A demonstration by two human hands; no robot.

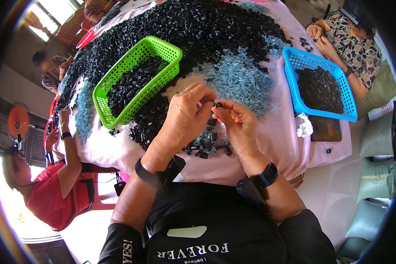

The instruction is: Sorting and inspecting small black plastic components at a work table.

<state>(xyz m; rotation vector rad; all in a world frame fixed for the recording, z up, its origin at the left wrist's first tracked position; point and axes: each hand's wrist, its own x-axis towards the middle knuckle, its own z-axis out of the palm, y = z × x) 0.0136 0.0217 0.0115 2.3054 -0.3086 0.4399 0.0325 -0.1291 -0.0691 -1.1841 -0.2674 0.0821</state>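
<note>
My left hand [185, 114] and my right hand [238, 125] meet over the near part of the table, fingertips almost touching. Between them is a small black plastic piece [218, 105], pinched by my right fingers. The left thumb and forefinger are pressed together against its left side; whatever they hold is mostly hidden. Just beyond my hands rises a pile of small, clear bluish springs or coils [242, 81]. Loose black plastic pieces [148, 127] lie left of and beneath my hands, and a few coils are mixed in under them.
A green basket [150, 93] of black pieces stands left, a blue basket [323, 113] of them right. Behind spreads a large black heap [220, 26] on the pink tablecloth [281, 141]. Crumpled white tissue [304, 126] lies near the blue basket. People sit at both sides.
</note>
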